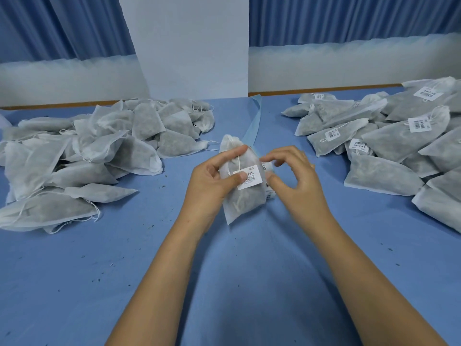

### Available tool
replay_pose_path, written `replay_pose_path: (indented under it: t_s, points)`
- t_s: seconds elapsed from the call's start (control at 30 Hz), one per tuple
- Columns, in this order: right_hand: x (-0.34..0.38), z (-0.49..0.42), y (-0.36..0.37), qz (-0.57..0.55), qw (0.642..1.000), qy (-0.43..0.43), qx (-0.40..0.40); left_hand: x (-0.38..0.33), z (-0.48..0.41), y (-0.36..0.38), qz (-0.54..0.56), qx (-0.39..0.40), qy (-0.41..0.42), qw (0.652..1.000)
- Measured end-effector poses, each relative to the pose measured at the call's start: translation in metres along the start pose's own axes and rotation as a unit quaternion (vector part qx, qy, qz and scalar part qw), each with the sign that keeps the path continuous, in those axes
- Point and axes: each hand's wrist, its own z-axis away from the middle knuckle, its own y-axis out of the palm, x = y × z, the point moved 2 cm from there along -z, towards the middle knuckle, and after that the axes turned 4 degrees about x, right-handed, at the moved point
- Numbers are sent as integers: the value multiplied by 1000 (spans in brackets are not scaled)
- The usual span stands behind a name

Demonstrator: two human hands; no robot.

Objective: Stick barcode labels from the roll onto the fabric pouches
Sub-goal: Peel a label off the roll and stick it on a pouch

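Your left hand grips the pouch, likely soft and light, so hold its filled middle; I cannot tell whether your blurred right hand holds anything.

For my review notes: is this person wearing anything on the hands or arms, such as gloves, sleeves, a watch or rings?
No. The left hand and right hand are ungloved, with no rings showing and short nails. The left forearm and right forearm are uncovered down to the picture's lower edge: no sleeve, watch or band is in view.
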Motion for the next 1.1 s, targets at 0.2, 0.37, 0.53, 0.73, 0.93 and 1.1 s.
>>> replay_pose_path:
  t_s: [0.2, 0.37, 0.53, 0.73, 0.93, 1.1]
  points:
    - [-14, -1, 8, -237, 957, 163, 34, -2, 2, 6, 11, 44, 13, 999]
    - [-22, -2, 6, -260, 952, 160, -21, 7, 0, 7, -37, -46, -55, 997]
    - [-21, -1, 12, -290, 940, 168, 62, 9, -3, -2, -26, -112, -16, 993]
    - [-26, 7, 1, -252, 946, 203, 8, 16, -1, 14, -121, -53, -43, 990]
    - [-23, 16, -35, -225, 951, 213, -8, 21, -7, 44, -77, -13, -80, 994]
    - [-32, 39, -73, -243, 932, 266, 31, 25, -12, 84, -61, -7, -102, 993]
